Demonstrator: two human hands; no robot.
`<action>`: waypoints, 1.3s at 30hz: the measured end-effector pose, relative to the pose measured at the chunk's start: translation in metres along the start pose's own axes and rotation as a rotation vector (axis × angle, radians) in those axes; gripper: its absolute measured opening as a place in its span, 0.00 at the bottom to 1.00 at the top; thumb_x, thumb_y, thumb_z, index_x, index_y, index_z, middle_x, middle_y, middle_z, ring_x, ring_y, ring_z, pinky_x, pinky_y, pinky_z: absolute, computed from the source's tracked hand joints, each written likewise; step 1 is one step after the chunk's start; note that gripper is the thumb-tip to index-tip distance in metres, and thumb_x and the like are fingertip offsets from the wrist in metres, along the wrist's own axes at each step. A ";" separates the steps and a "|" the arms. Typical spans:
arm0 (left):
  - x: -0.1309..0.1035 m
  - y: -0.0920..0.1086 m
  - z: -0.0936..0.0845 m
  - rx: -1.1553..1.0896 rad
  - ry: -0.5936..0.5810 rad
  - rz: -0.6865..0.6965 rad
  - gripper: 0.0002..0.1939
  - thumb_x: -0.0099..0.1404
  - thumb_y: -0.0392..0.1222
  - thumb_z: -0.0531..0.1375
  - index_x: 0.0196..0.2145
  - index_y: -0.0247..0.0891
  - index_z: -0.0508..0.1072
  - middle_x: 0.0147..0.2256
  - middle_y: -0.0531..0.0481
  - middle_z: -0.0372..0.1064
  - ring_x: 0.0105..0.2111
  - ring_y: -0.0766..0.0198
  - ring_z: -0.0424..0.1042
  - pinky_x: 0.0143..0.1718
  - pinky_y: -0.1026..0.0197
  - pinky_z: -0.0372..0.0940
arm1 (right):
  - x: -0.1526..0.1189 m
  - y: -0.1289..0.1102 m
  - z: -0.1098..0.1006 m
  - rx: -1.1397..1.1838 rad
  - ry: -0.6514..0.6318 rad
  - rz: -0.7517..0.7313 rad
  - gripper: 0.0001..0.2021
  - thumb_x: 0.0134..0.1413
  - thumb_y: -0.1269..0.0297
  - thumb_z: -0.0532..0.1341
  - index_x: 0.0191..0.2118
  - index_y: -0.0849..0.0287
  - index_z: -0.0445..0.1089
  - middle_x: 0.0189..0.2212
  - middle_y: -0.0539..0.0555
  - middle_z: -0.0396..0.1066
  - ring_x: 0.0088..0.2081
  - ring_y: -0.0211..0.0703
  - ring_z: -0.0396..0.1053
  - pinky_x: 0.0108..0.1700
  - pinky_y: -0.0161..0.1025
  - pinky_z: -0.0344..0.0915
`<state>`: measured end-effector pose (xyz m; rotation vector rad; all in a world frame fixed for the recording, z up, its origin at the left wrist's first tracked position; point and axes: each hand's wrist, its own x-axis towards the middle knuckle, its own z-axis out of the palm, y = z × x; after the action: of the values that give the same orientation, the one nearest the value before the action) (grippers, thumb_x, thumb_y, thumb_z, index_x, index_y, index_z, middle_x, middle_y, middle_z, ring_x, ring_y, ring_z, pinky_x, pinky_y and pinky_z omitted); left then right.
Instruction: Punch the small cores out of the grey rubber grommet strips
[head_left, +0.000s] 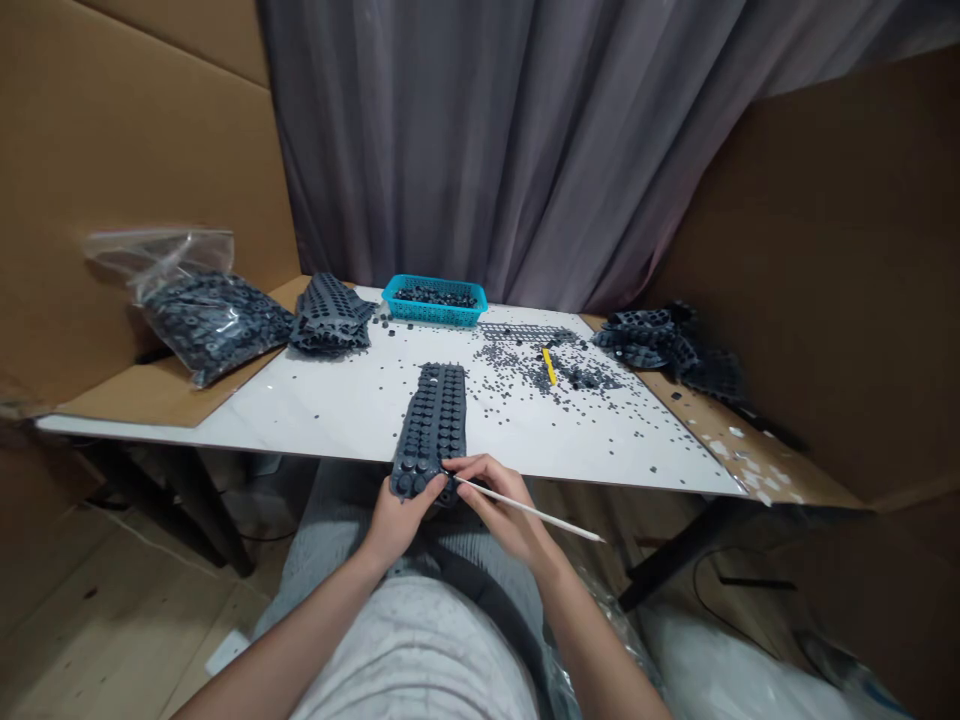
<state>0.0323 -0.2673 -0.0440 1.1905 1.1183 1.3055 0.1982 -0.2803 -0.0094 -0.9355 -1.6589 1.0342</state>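
Observation:
A dark grey moulded sheet (433,420) with rows of round raised studs slants over the table's front edge toward my lap. My left hand (401,520) grips its near end, the thumb lying across the top near the last studs. In my right hand (506,510) is a thin white stick (559,521), pinched between fingers and thumb. One end points at the sheet's near right corner, beside my left thumb; the other sticks out to the lower right. My fingertips partly hide the spot where stick and sheet come together.
On the white table (330,395) stand a stack of dark sheets (330,315) and a blue basket (435,314) of small dark pieces. Dark bits lie scattered around a yellow tool (550,366). A filled plastic bag (214,320) sits left, crumpled dark sheets (652,340) right. Cardboard walls flank both sides.

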 end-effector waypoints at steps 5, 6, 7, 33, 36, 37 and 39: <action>0.000 0.000 0.000 0.006 0.019 -0.019 0.15 0.51 0.48 0.66 0.30 0.32 0.78 0.30 0.45 0.77 0.35 0.53 0.76 0.37 0.58 0.70 | 0.002 -0.004 -0.002 0.099 -0.015 0.070 0.09 0.58 0.56 0.60 0.35 0.57 0.68 0.45 0.57 0.73 0.47 0.46 0.71 0.46 0.42 0.68; 0.000 0.000 0.001 0.007 0.022 -0.021 0.15 0.51 0.48 0.67 0.30 0.32 0.78 0.30 0.45 0.77 0.35 0.53 0.76 0.37 0.58 0.70 | 0.003 -0.005 -0.002 0.109 -0.019 0.083 0.10 0.58 0.56 0.60 0.35 0.57 0.68 0.45 0.57 0.73 0.46 0.45 0.71 0.46 0.42 0.68; 0.000 0.000 0.001 0.006 0.025 -0.022 0.15 0.51 0.48 0.67 0.30 0.32 0.78 0.30 0.45 0.77 0.35 0.53 0.76 0.37 0.58 0.70 | 0.003 -0.006 -0.003 0.115 -0.021 0.094 0.10 0.57 0.55 0.60 0.35 0.57 0.68 0.45 0.57 0.73 0.46 0.45 0.72 0.46 0.42 0.68; -0.001 -0.002 0.003 -0.024 0.048 -0.044 0.15 0.49 0.49 0.67 0.27 0.34 0.77 0.29 0.45 0.76 0.35 0.53 0.75 0.36 0.58 0.71 | 0.001 0.006 0.001 -0.025 0.017 0.010 0.09 0.61 0.57 0.57 0.36 0.56 0.66 0.44 0.58 0.74 0.45 0.45 0.72 0.46 0.43 0.68; -0.001 -0.002 0.003 -0.031 0.054 -0.048 0.15 0.49 0.50 0.67 0.27 0.34 0.77 0.29 0.45 0.76 0.33 0.54 0.76 0.35 0.58 0.71 | 0.000 0.006 0.003 -0.074 0.024 -0.027 0.08 0.61 0.57 0.56 0.36 0.56 0.65 0.43 0.58 0.74 0.45 0.46 0.72 0.47 0.44 0.67; -0.001 -0.002 0.003 -0.034 0.054 -0.050 0.15 0.49 0.50 0.67 0.27 0.34 0.77 0.29 0.45 0.76 0.32 0.55 0.76 0.35 0.59 0.71 | 0.000 0.006 0.003 -0.089 0.027 -0.039 0.08 0.61 0.57 0.56 0.36 0.55 0.65 0.43 0.58 0.74 0.45 0.46 0.72 0.47 0.44 0.67; -0.002 -0.002 0.003 -0.040 0.053 -0.054 0.15 0.49 0.49 0.68 0.28 0.33 0.78 0.29 0.45 0.76 0.32 0.55 0.76 0.36 0.59 0.71 | 0.000 0.004 0.003 -0.123 0.031 -0.061 0.08 0.62 0.58 0.56 0.36 0.55 0.65 0.43 0.58 0.74 0.45 0.46 0.72 0.48 0.44 0.67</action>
<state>0.0356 -0.2687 -0.0462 1.0949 1.1501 1.3185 0.1954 -0.2794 -0.0140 -0.9701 -1.7300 0.8810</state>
